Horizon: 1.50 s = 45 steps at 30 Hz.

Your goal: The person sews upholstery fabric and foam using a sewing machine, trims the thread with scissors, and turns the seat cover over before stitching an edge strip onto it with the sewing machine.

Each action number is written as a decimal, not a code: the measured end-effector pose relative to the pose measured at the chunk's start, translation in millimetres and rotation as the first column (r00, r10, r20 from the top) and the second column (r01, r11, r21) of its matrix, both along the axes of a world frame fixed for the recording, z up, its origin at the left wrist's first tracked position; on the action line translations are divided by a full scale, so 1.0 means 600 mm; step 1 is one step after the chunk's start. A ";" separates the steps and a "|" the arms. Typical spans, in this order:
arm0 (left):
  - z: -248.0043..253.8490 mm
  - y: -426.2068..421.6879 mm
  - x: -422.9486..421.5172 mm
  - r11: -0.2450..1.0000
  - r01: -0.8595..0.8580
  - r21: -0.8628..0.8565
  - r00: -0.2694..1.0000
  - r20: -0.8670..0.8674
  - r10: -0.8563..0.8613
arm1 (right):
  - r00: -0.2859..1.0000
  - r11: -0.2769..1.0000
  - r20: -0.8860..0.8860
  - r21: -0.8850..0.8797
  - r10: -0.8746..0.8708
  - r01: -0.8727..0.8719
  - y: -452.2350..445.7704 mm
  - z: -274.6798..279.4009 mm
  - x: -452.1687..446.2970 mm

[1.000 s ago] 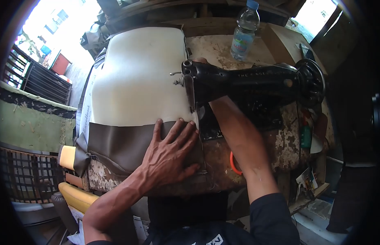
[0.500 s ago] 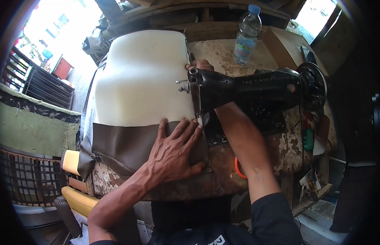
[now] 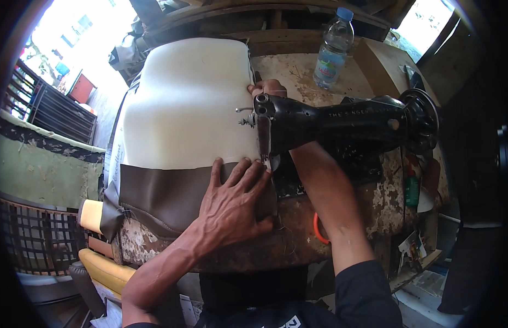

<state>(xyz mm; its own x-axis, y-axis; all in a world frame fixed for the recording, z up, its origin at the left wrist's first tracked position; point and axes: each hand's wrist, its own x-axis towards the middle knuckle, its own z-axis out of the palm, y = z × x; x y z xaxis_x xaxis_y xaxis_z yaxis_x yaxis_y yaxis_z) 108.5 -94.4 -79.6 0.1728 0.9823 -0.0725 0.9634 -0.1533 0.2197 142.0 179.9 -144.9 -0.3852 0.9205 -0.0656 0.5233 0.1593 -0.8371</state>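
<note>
A white padded panel (image 3: 183,104) with a dark brown leatherette strip (image 3: 161,191) along its near side lies at the black sewing machine (image 3: 341,117). Its right edge runs beneath the machine's needle end. My left hand (image 3: 232,191) presses flat on the brown strip, fingers spread, fingertips at the seam with the white part, close to the presser foot. My right arm reaches behind the machine's arm. Beyond the machine head, my right hand (image 3: 269,87) is curled at the panel's far right edge, thumb against it; the machine hides part of that hand.
A water bottle (image 3: 334,49) with a blue cap stands on the worn table (image 3: 287,68) behind the machine. An orange ring-shaped handle (image 3: 318,228) shows beside my right forearm. A green bottle (image 3: 412,190) is at the right, and yellow padded pieces (image 3: 104,268) lie lower left.
The camera view has shifted slightly. Both hands stay at nearly the same spots on the panel, and no clear feed of the material shows.
</note>
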 end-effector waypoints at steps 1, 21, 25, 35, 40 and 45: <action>0.000 0.002 -0.001 1.000 0.000 0.000 1.000 -0.003 0.000 | 1.000 1.000 0.003 -0.013 -0.015 0.015 -0.002 0.003 0.001; -0.004 0.009 -0.007 1.000 0.006 0.016 1.000 0.007 -0.006 | 0.998 0.998 0.021 -0.011 -0.067 0.067 -0.008 0.008 -0.010; -0.005 0.010 -0.007 1.000 0.006 0.008 1.000 -0.005 -0.006 | 0.988 0.993 0.102 0.045 -0.117 0.113 -0.001 0.005 -0.020; -0.006 0.026 -0.018 0.999 0.036 0.024 0.999 -0.036 -0.035 | 0.991 0.992 0.061 0.053 -0.116 0.113 0.006 0.020 -0.029; -0.013 0.026 -0.020 0.998 0.040 0.055 0.999 -0.012 -0.040 | 0.991 0.994 0.069 0.005 -0.113 0.113 0.010 0.012 -0.027; -0.008 0.035 -0.023 0.996 0.056 0.075 0.998 -0.019 -0.055 | 0.992 0.995 0.073 0.001 -0.100 0.100 0.017 0.015 -0.034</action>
<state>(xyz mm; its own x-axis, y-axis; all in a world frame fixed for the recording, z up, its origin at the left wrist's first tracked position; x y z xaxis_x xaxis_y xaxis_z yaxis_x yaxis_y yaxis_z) 95.0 -73.6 -84.5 0.2264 0.9740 -0.0023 0.9566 -0.2219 0.1891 121.8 190.3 -135.9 -0.2856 0.9538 -0.0930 0.5959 0.1007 -0.7967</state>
